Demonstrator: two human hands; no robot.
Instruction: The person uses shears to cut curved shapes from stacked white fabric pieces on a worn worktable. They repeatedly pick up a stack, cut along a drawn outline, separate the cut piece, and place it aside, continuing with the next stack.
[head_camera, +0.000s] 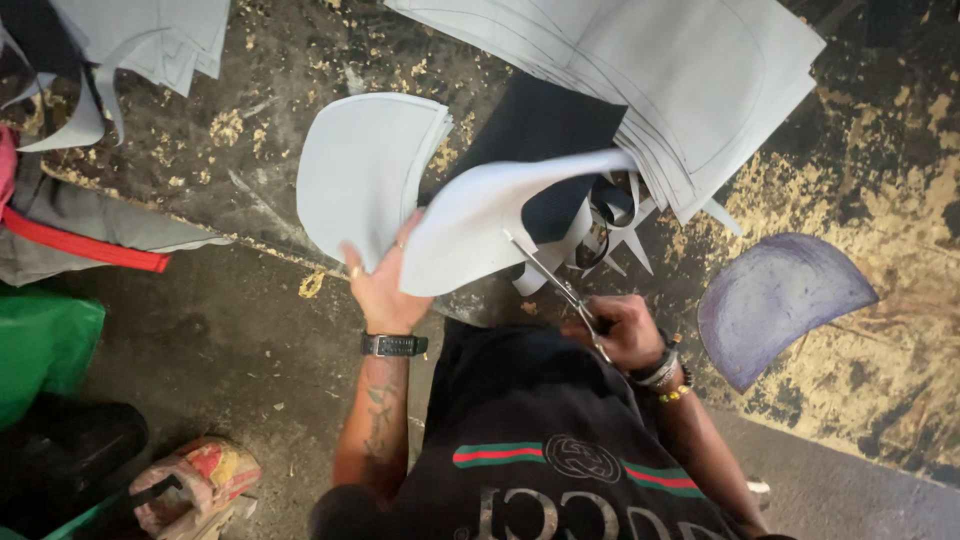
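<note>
Left hand (380, 290) is pinching the pale grey curved foam sheet (480, 230); right hand (620, 330) is gripping steel scissors (555, 280) — I'd be feeding slowly, blades just beyond the fingertips.

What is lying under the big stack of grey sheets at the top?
A dark sheet sticks out from under the grey stack, with thin grey offcuts below its edge. How far the dark sheet reaches underneath is covered.

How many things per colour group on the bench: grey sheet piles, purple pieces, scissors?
Grey sheet piles: 3, one held by the left hand, one top right, one top left
Purple curved piece: 1
Scissors, in the right hand: 1
Total: 5
</note>
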